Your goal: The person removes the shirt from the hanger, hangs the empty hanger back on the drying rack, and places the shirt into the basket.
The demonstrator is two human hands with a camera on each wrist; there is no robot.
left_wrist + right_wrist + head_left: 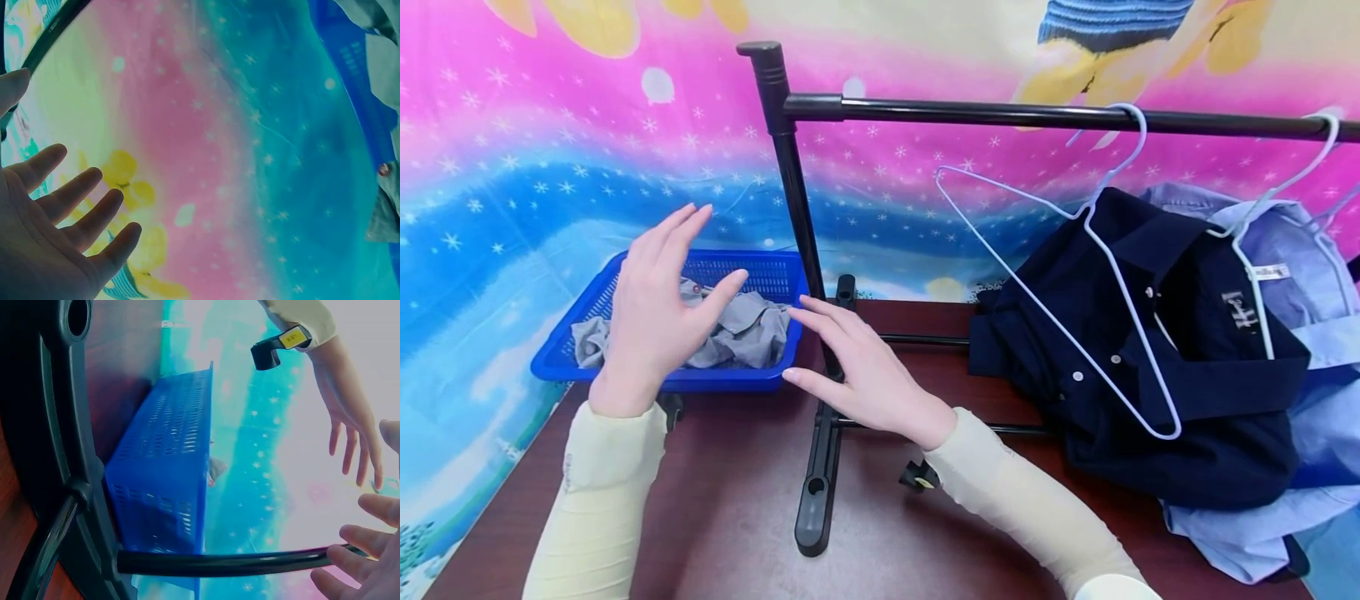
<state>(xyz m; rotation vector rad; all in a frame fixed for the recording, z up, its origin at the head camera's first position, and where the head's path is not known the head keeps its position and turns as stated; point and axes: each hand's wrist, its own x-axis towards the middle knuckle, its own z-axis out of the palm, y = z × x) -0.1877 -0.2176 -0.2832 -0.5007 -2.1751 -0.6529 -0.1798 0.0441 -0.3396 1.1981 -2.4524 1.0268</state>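
My left hand (658, 300) hovers over the blue basket (730, 382), its fingers extended and nothing held. Crumpled grey cloth with a small button (737, 329) lies in the basket, partly hidden by that hand. Beside the upright post of the black clothes rack (797, 192) is my right hand (868, 375), its fingers spread and holding nothing. In the left wrist view the left palm (44, 237) faces the patterned backdrop. The right wrist view shows the basket's side (162, 444) and the right fingers (356, 562) near the post.
From the rack's top rail (962, 112) hang a bare pale hanger (1120, 275), a dark navy shirt (1150, 450) on a hanger and light blue shirts (1330, 417). The rack's foot (814, 517) and a caster (917, 475) sit on the reddish-brown table (730, 500). A colourful backdrop (482, 192) stands behind.
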